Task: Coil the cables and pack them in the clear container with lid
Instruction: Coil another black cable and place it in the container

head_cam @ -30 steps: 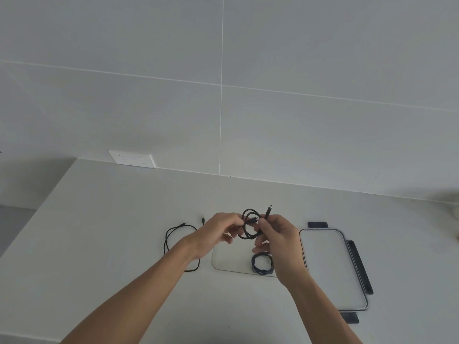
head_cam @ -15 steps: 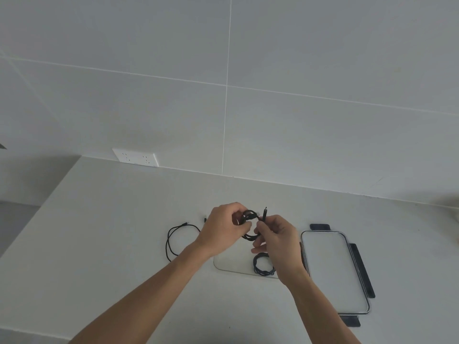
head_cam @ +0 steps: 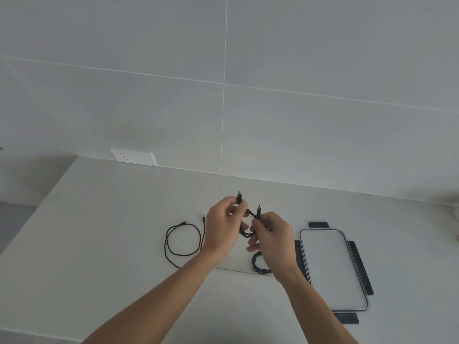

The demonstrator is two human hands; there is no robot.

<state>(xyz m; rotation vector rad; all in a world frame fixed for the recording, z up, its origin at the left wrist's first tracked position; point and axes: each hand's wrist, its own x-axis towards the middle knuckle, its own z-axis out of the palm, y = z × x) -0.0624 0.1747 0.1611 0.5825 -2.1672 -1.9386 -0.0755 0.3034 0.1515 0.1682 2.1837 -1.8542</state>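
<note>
One coiled cable (head_cam: 260, 265) sits in the clear container (head_cam: 231, 268). Both hands, left hand (head_cam: 223, 227) and right hand (head_cam: 272, 232), pinch a second cable (head_cam: 248, 234). A loose cable (head_cam: 182, 240) and the lid (head_cam: 332, 266) wait.

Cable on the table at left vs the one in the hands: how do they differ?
The loose cable lies flat on the table in one wide, open loop with both ends free; nothing touches it. The held cable is up off the table, wound into a small, tight coil, the left hand pinching one plug and the right hand holding the coil. Both are thin and black.
</note>
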